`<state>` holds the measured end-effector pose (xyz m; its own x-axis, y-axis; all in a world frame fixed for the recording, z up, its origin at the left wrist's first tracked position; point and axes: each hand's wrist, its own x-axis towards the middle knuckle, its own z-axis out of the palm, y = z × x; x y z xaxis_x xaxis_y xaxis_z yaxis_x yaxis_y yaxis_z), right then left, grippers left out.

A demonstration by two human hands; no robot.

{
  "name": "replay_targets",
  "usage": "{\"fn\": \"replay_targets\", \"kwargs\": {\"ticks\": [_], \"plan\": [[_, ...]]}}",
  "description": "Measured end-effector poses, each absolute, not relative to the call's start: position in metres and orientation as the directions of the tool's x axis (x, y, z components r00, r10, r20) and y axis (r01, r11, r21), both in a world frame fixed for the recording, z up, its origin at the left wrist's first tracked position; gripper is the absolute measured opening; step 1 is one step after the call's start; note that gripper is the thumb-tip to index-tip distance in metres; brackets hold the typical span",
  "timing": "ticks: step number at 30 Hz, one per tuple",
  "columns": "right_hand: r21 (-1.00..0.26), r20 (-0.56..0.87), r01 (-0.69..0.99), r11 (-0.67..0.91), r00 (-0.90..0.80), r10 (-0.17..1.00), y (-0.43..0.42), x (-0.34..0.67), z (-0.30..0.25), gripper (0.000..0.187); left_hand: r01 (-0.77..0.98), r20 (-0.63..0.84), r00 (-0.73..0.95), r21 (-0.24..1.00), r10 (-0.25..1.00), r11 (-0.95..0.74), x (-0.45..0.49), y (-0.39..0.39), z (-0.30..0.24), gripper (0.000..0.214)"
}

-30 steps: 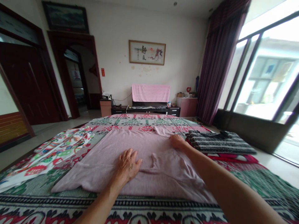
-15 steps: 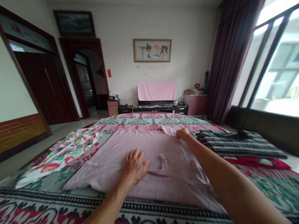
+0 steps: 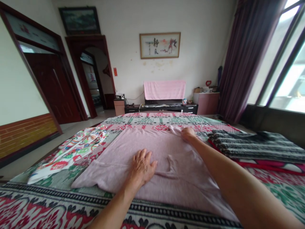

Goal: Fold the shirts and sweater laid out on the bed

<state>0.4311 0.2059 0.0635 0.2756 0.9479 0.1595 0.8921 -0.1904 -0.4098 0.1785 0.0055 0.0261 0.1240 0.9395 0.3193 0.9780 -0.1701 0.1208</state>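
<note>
A pale pink garment (image 3: pixel 133 149) lies spread flat on the patterned bed cover (image 3: pixel 47 206). My left hand (image 3: pixel 142 167) rests flat on its middle, fingers spread, holding nothing. My right hand (image 3: pixel 188 134) reaches to the far edge of the garment, where a small pink flap sticks out, and its fingers are closed on that fabric. My right forearm stretches across the garment's right side.
A colourful floral cloth (image 3: pixel 69 152) lies to the left. A folded black-and-white striped cloth (image 3: pixel 257 146) sits on something red at the right. Beyond the bed stand a low dark cabinet (image 3: pixel 162 108) with a pink towel, a doorway on the left and a window with curtains on the right.
My right hand has moved farther along the garment's far edge. My left hand stays pressed on the fabric. The camera has turned a little to the left.
</note>
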Motion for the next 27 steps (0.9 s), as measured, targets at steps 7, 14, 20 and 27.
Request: {"fn": "replay_targets", "kwargs": {"ticks": [7,14,20,27], "plan": [[-0.344,0.262,0.930,-0.132,0.230,0.937,0.193,0.418,0.062,0.041,0.979,0.311,0.116,0.127,0.943,-0.162,0.179,0.005,0.027,0.050],[-0.195,0.321,0.936,0.295,-0.223,0.920,0.198,0.389,0.059,0.040,0.980,0.297,0.112,0.126,0.948,-0.155,0.180,0.003,0.029,0.050],[-0.188,0.205,0.940,0.283,-0.245,0.948,0.217,0.376,0.052,0.047,0.982,0.305,0.103,0.118,0.947,-0.145,0.181,0.002,0.030,0.051],[-0.227,0.207,0.968,0.103,-0.056,0.977,0.218,0.367,0.046,0.033,0.979,0.312,0.105,0.133,0.944,-0.153,0.180,0.001,0.032,0.050]]}}
